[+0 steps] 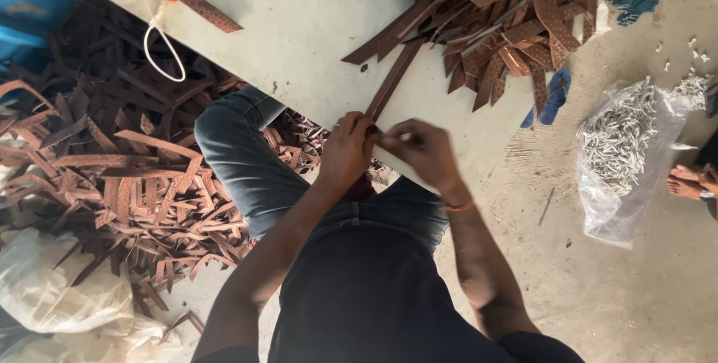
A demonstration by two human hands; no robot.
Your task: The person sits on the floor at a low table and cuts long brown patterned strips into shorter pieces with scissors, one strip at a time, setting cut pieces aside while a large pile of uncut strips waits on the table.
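My left hand [345, 150] and my right hand [425, 152] meet at the near end of a long brown leather strap [393, 79] that lies on a pale low table [299, 26]. Both hands pinch that strap end, with fingers curled around it. The strap runs away from me toward a heap of similar brown straps [493, 26] on the table's far right. What sits between my fingertips is hidden. I sit with my knees in blue jeans [239, 154] under the table edge.
A large pile of brown straps [112, 176] covers the floor at left. A clear bag of small metal pieces [624, 146] lies on the floor right, beside blue sandals [550, 97]. Another person's foot [692, 182] shows at the right edge. White bags [67, 296] lie at lower left.
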